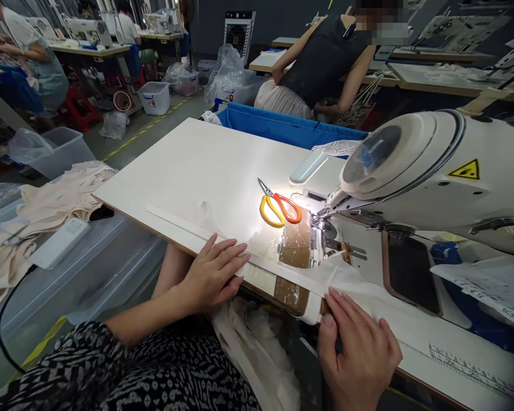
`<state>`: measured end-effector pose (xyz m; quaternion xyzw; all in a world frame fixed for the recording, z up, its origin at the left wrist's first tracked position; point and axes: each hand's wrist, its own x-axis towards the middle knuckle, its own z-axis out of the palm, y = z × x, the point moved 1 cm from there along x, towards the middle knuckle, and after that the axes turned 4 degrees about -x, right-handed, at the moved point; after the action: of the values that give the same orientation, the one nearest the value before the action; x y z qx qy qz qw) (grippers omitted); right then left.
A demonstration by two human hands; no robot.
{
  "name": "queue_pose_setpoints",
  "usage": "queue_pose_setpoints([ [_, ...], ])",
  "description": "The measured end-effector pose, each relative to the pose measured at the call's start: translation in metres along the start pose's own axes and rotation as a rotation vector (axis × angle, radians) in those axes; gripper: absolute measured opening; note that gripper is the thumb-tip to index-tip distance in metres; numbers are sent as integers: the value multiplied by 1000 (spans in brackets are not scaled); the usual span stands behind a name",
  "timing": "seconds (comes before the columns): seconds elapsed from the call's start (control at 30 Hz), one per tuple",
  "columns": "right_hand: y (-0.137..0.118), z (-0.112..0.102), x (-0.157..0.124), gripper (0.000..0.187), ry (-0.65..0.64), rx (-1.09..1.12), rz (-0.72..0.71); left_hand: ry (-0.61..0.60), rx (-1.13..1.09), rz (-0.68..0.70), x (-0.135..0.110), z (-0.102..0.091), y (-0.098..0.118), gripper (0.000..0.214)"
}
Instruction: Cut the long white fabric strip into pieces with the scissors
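A thin white fabric piece [293,276] lies stretched along the front edge of the sewing table, over a printed ruler scale. My left hand [216,268] rests flat on its left part, fingers extended and slightly spread. At the table's edge my right hand [357,342] touches the fabric with its fingertips, thumb apart from the fingers. More pale cloth [257,348] hangs below the edge over my lap. Between and beyond the hands, scissors [278,206] with one yellow and one orange handle lie beside the lit needle area of the white sewing machine [411,171].
A phone [411,271] lies right of the machine bed, near printed paper [492,285]. On the left, beige cloth pieces [60,200] and a white power bank [62,242] lie on a plastic bin. A blue cloth bin [291,127] borders the far side; a co-worker [325,63] bends beyond it.
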<state>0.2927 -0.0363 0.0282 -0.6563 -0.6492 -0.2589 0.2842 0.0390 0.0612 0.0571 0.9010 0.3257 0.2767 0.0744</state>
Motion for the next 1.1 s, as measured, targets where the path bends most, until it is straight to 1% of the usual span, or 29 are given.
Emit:
queue_pose_setpoints([
  [0.1, -1, 0, 0, 28, -5, 1, 3, -40, 20, -9, 2, 9, 0, 44],
  [0.2, -1, -1, 0, 28, -2, 1, 10, -31, 34, -9, 1, 13, -1, 44],
  [0.33, -1, -1, 2, 28, 3, 7, 6, -25, 44, -21, 0, 13, -2, 44],
  [0.47, -3, -1, 1, 28, -19, 47, -5, -25, 69, -8, 1, 11, -1, 43],
  [0.5, -3, -2, -2, 29, -11, 56, 7, -17, 73, 2, 1, 10, -1, 43],
  [0.57, 1, -9, -12, 29, 71, 43, 64, 13, 71, 19, 0, 8, 1, 42],
  [0.63, 10, -20, -29, 28, 204, -40, 181, 49, 46, 33, -3, 7, 0, 42],
  [0.67, 18, -26, -40, 27, 263, -96, 272, 70, 22, 43, -5, 7, -1, 42],
  [0.73, 39, -40, -66, 27, 310, -161, 550, 116, -41, 68, -7, 9, -6, 46],
  [0.8, 63, -52, -94, 33, 277, -152, 855, 163, -105, 90, -7, 12, -11, 49],
  [0.83, 75, -56, -108, 38, 249, -131, 975, 183, -133, 97, -8, 13, -13, 50],
  [0.87, 87, -58, -121, 42, 217, -109, 1066, 198, -160, 101, -8, 13, -14, 51],
  [0.97, 118, -55, -152, 49, 112, -40, 1242, 242, -250, 96, -10, 10, -13, 50],
  [1.0, 127, -52, -160, 47, 68, -11, 1295, 266, -286, 83, -11, 8, -12, 50],
  [1.1, 148, -37, -175, 35, -64, 50, 1421, 355, -405, 34, -21, 0, -6, 47],
])
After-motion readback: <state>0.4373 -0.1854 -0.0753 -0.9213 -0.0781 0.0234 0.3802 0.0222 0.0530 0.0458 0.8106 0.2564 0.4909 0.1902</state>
